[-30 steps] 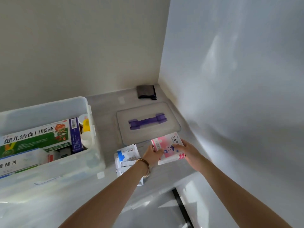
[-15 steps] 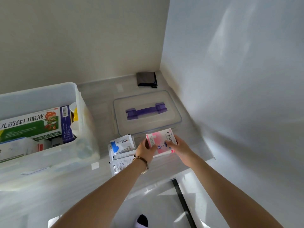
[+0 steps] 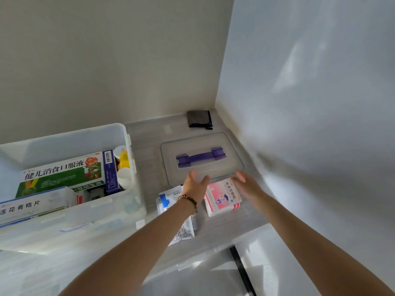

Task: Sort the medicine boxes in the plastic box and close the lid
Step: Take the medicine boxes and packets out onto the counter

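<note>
While both your hands hover empty, fingers straight and apart, settle which job comes first. Your left hand and right hand flank the far end of the pink box, with fingertips over the near edge of the lid. I cannot tell whether either hand brushes the box. The pink box lies flat on the counter, just beside the lid. The packets lie partly under your left wrist. Both sit outside the bin, which stands open to the left and holds a green box and bottles.

To my eye the sorting is unfinished, so the lid should wait. Take the pink box by its long sides and stand it in a free gap in the bin. Then gather the packets as one stack so none slide loose.

When you do take the lid, lift it, don't drag it, since pulling it toward you would likely shove anything in front off the edge. Hold both short ends, or the handle, keep it level, and match the corners to the rim before pressing down.
</note>
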A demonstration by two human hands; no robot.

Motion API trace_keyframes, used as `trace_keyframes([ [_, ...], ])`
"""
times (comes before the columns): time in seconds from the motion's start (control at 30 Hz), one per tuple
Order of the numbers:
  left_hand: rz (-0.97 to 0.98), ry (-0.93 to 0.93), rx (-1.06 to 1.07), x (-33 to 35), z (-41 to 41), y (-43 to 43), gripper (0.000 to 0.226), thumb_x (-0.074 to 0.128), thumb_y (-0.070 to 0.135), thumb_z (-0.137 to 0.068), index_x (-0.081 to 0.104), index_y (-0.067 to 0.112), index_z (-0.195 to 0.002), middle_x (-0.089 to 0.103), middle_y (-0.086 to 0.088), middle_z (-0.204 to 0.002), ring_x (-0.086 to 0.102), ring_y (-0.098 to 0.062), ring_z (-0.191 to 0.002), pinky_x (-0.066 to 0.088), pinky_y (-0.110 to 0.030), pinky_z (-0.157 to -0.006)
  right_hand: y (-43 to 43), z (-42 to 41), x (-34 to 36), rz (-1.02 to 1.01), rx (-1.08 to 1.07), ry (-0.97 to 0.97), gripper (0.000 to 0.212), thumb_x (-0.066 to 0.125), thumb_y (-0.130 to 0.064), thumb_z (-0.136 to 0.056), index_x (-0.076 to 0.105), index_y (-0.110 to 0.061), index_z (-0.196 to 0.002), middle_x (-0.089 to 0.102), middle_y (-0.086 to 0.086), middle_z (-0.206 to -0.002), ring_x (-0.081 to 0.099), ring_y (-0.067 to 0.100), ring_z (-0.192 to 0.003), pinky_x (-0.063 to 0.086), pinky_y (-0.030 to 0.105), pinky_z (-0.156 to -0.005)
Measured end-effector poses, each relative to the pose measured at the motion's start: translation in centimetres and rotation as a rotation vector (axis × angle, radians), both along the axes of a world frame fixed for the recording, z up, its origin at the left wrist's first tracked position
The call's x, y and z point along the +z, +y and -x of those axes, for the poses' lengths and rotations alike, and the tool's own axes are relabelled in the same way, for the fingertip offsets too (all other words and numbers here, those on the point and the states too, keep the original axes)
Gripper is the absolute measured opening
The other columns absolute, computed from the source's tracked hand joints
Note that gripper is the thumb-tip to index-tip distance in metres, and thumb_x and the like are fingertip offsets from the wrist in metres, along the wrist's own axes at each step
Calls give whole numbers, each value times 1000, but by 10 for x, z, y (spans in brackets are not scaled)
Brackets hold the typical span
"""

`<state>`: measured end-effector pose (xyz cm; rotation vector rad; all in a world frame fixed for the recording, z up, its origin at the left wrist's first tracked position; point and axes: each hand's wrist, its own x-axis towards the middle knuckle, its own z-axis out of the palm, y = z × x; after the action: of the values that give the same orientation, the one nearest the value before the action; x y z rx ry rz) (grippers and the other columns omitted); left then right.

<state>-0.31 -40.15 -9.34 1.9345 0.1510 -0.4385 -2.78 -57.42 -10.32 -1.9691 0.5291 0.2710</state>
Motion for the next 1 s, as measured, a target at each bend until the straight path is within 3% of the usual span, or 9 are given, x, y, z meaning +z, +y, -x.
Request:
trace_keyframes([
  [0.1, 50, -156, -48, 39, -15, 22, 53, 53, 29, -88, 38, 10, -135, 47, -6, -138, 50, -17, -119, 39, -22, -92, 14, -12, 38, 113, 140, -77, 61, 49, -40, -94, 26, -21, -147, 28, 1, -153, 31, 22, -138, 31, 28, -97],
  [0.2, 10, -371, -69, 75, -29, 61, 51, 53, 30, -88, 39, 13, -134, 53, -4, -132, 55, -17, -113, 41, -18, -88, 47, -26, 75, 212, 314, -169, 64, 52, -40, -92, 25, -20, -147, 32, 2, -151, 32, 21, -138, 30, 26, -102],
  [0.3, -211, -530, -108, 96, -40, 120, 54, 50, 36, -89, 34, 16, -137, 49, -5, -136, 48, -22, -122, 37, -27, -98, 97, -42, 105, 342, 469, -294, 66, 53, -38, -92, 24, -15, -146, 27, 3, -153, 27, 17, -140, 22, 28, -113],
  [0.47, -629, -627, -127, 109, -45, 229, 57, 43, 44, -90, 30, 18, -140, 39, -3, -144, 35, -22, -131, 29, -37, -108, 188, -66, 133, 504, 735, -422, 67, 47, -48, -91, 26, -16, -146, 23, 0, -156, 20, 14, -142, 17, 30, -115],
  [0.63, -818, -580, -84, 104, -35, 317, 62, 37, 52, -90, 27, 18, -141, 33, -2, -148, 28, -20, -136, 22, -37, -112, 272, -84, 133, 382, 802, -366, 66, 50, -44, -92, 26, -15, -146, 24, 1, -155, 25, 16, -141, 23, 31, -113],
  [0.73, -901, -479, -75, 94, -28, 360, 64, 33, 55, -89, 26, 20, -142, 28, 0, -150, 19, -20, -140, 13, -43, -116, 308, -88, 124, 281, 818, -226, 70, 51, -49, -89, 25, -17, -146, 26, 1, -154, 29, 19, -139, 28, 30, -106],
  [0.83, -981, -414, -83, 83, -23, 391, 65, 28, 59, -88, 26, 23, -141, 25, 2, -151, 11, -19, -142, 2, -47, -116, 329, -92, 107, 222, 805, -84, 71, 53, -53, -86, 31, -17, -143, 36, 2, -150, 36, 21, -135, 32, 38, -111],
  [0.93, -979, -438, -92, 76, -19, 403, 67, 23, 63, -87, 29, 24, -140, 28, 3, -150, 11, -19, -142, 0, -48, -116, 337, -92, 91, 36, 661, 63, 54, 51, -59, -84, 56, -19, -121, 58, 2, -130, 51, 19, -121, 37, 39, -108],
  [1.0, -980, -451, -103, 73, -20, 403, 67, 20, 65, -86, 29, 25, -140, 29, 4, -150, 12, -19, -142, -2, -47, -116, 339, -90, 86, -5, 561, 112, 46, 52, -62, -81, 61, -23, -105, 64, -1, -114, 56, 18, -111, 43, 32, -99],
])
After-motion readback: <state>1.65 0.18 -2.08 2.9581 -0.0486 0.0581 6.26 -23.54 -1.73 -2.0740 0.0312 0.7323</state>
